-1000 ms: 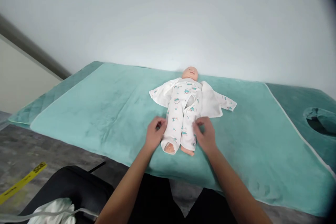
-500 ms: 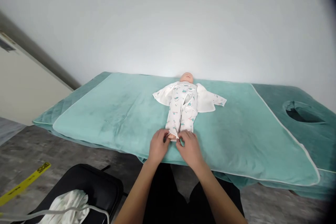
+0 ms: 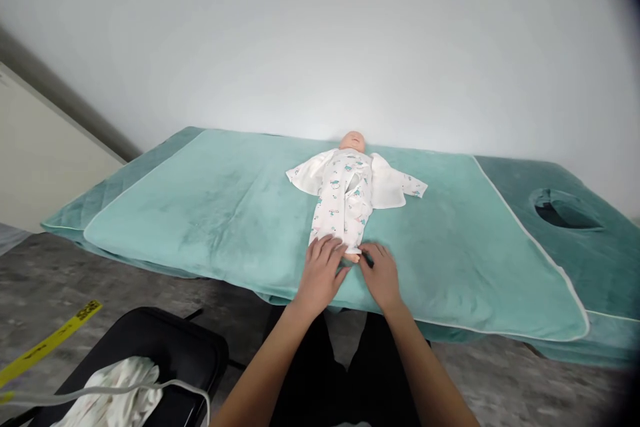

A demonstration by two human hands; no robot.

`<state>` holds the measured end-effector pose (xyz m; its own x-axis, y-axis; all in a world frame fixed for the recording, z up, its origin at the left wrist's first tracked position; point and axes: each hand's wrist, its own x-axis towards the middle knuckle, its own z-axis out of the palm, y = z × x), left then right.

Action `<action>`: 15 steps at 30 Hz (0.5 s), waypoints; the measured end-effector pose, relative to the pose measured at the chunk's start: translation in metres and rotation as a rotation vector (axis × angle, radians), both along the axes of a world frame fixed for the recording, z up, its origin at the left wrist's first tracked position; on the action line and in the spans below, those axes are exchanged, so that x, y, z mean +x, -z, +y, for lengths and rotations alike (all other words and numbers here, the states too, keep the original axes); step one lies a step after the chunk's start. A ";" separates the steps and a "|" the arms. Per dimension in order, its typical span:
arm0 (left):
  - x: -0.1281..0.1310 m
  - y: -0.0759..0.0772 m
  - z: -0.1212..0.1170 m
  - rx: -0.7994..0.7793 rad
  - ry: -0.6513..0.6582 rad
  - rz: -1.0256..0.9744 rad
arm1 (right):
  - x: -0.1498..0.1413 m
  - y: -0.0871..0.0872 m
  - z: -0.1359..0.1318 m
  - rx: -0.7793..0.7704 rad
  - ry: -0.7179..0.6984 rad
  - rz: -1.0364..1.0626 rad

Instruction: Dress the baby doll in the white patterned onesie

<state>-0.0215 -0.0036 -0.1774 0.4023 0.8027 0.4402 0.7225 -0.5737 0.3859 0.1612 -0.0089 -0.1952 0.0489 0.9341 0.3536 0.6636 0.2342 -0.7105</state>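
- Baby doll (image 3: pixel 353 141) lies face up on the teal mat (image 3: pixel 255 213), left of the mat's middle seen lengthwise as near centre, head by the far wall (image 3: pixel 320 40), legs towards the near edge.
- Printed white baby garment (image 3: pixel 331 210) covers its body and legs; I see the white jacket (image 3: pixel 389 185) spread open on both sides.
- My left hand (image 3: pixel 320 275) rests over the left leg end; I can't tell whether it grasps cloth.
- My right hand (image 3: pixel 383 277) pinches the right cuff (image 3: pixel 353 250) beside the exposed foot (image 3: pixel 352 257).
- Black chair (image 3: pixel 185 353), near left, holds crumpled cloth (image 3: pixel 123 390).
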 end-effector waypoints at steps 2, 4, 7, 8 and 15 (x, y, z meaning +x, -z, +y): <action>0.010 -0.007 0.008 0.027 -0.007 0.040 | 0.001 0.001 -0.003 0.014 -0.005 0.097; 0.015 -0.011 0.011 0.032 -0.013 0.057 | 0.002 0.001 -0.011 0.046 -0.043 0.163; 0.016 -0.012 0.008 0.017 0.011 0.080 | 0.006 -0.001 -0.026 0.054 -0.145 0.160; 0.016 -0.013 0.006 0.011 0.022 0.084 | 0.007 -0.002 -0.030 0.031 -0.173 0.143; -0.003 -0.050 -0.031 -0.077 0.009 -0.209 | 0.032 -0.052 -0.047 -0.049 -0.276 0.133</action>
<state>-0.0243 -0.0345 -0.1274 0.3161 0.8339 0.4524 0.6168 -0.5429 0.5699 0.1928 -0.0554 -0.1430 -0.1663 0.9345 0.3149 0.4801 0.3556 -0.8019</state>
